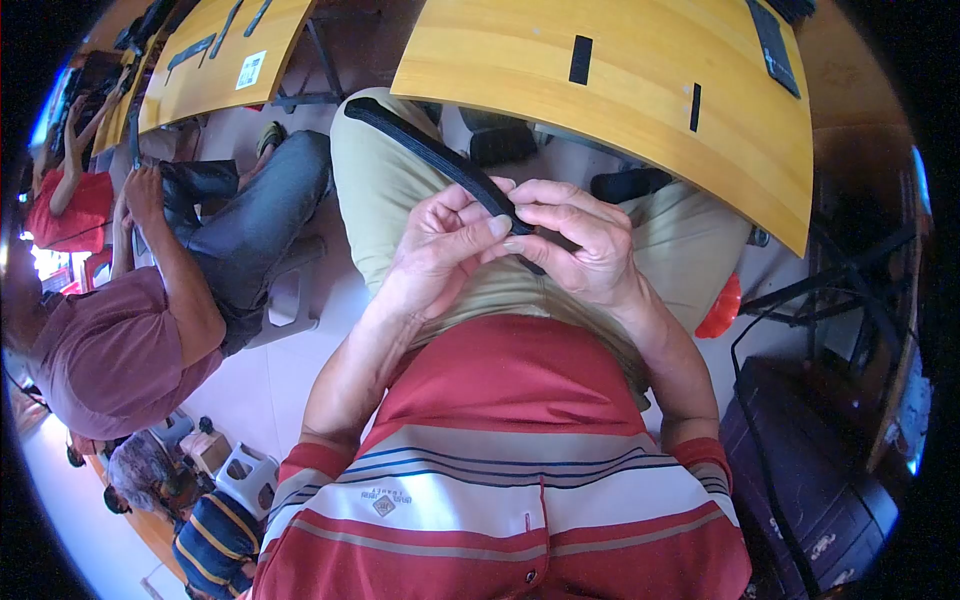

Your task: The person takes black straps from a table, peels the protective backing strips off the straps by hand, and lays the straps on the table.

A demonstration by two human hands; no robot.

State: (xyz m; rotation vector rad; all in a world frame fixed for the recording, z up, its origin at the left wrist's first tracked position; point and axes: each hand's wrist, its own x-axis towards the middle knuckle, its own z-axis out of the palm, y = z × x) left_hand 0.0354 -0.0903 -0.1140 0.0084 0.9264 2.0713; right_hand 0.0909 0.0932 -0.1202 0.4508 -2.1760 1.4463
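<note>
A long black ribbed strip, which looks like fabric or webbing, runs from my left knee down into my hands above my lap. My left hand pinches it between thumb and fingers. From the other side my right hand grips the same strip close to its lower end, thumb and forefinger pressed together. A short dark end of the strip pokes out below the fingers. What exactly lies between the fingertips is partly hidden.
In front stands a yellow wooden table bearing small black strips and a dark flat piece. Co-workers sit at the left by another table. A red object and dark boxes are at the right.
</note>
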